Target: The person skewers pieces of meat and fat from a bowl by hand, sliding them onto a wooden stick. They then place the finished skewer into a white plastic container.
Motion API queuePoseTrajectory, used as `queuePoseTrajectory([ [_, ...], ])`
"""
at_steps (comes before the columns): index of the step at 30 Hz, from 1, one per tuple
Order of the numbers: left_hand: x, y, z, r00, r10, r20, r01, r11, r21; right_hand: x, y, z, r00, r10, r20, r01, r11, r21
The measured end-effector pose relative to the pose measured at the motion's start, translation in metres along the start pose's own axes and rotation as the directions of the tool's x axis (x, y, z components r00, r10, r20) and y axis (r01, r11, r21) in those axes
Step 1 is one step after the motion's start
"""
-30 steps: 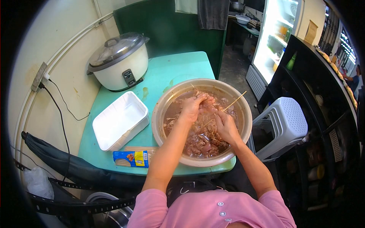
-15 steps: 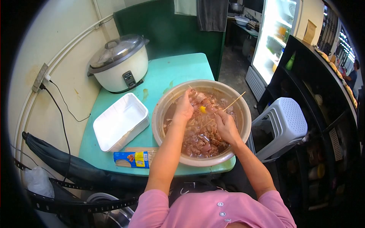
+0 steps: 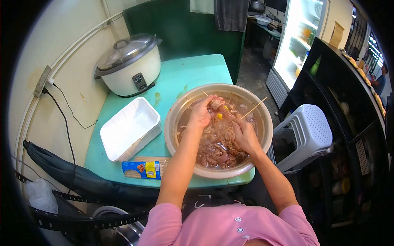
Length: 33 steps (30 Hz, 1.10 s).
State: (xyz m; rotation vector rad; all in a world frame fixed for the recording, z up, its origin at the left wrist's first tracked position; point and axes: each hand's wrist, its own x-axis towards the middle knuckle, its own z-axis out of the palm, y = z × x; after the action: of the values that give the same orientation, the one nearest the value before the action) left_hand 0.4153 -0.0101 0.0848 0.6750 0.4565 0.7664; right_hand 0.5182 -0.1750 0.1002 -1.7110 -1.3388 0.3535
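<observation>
A large round tub (image 3: 174, 162) holds cut raw meat (image 3: 221, 153) in brownish liquid. Over it, my left hand (image 3: 201, 114) is closed around pieces of meat (image 3: 219, 104) threaded on a skewer, whose thin tip pokes out beyond my fingers. My right hand (image 3: 246, 134) is closed at the other end of this meat, fingers pinching a bamboo skewer (image 3: 255, 108) that slants up toward the tub's right rim. Small yellow bits (image 3: 219, 116) show between the hands. My right fingertips are partly hidden behind the hand.
On the green table (image 3: 193, 71) are a white tray (image 3: 131, 127), an opened pack of bamboo skewers (image 3: 141, 169) and a large rice cooker (image 3: 129, 65). Stacked plastic stools (image 3: 312, 123) stand right of the tub, beside a black shelf (image 3: 328, 90). Farther back are a lit glass-door fridge (image 3: 293, 45) and a person (image 3: 379, 82).
My left fingers have shifted slightly along the meat, and more of the piece beside them shows. My right hand stays almost in place. The whole view has moved a little.
</observation>
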Motion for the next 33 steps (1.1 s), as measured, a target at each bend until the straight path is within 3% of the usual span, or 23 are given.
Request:
queuePoseTrajectory([
  [9, 0.002, -0.001, -0.001, 0.998, -0.006, 0.055, 0.009, 0.999, -0.045, 0.001, 0.004, 0.001, 1.000, -0.009, -0.019, 0.010, 0.998, 0.065],
  [11, 0.000, -0.001, 0.001, 0.994, 0.026, 0.105, -0.017, 0.996, -0.084, 0.001, 0.007, 0.004, 1.000, -0.009, -0.027, 0.014, 0.985, 0.174],
  [14, -0.003, 0.001, 0.003, 0.976, 0.037, 0.214, -0.014, 0.994, -0.108, 0.002, 0.007, 0.002, 1.000, 0.015, -0.006, -0.013, 0.983, 0.183],
  [18, -0.005, 0.002, 0.006, 0.975, -0.047, 0.218, 0.059, 0.997, -0.050, 0.002, 0.008, 0.003, 1.000, 0.007, -0.011, -0.005, 0.984, 0.178],
  [20, -0.009, 0.000, 0.010, 0.987, -0.036, 0.158, 0.011, 0.988, 0.155, 0.003, 0.010, 0.005, 0.997, -0.054, -0.052, 0.061, 0.988, 0.145],
  [26, -0.007, -0.002, 0.009, 0.985, 0.006, 0.170, -0.029, 0.991, 0.132, 0.003, 0.009, 0.003, 1.000, 0.005, 0.013, -0.007, 0.986, 0.164],
  [33, -0.005, 0.001, 0.007, 0.978, -0.004, 0.206, -0.012, 0.997, 0.078, 0.001, 0.005, 0.001, 0.999, -0.036, -0.028, 0.040, 0.986, 0.160],
])
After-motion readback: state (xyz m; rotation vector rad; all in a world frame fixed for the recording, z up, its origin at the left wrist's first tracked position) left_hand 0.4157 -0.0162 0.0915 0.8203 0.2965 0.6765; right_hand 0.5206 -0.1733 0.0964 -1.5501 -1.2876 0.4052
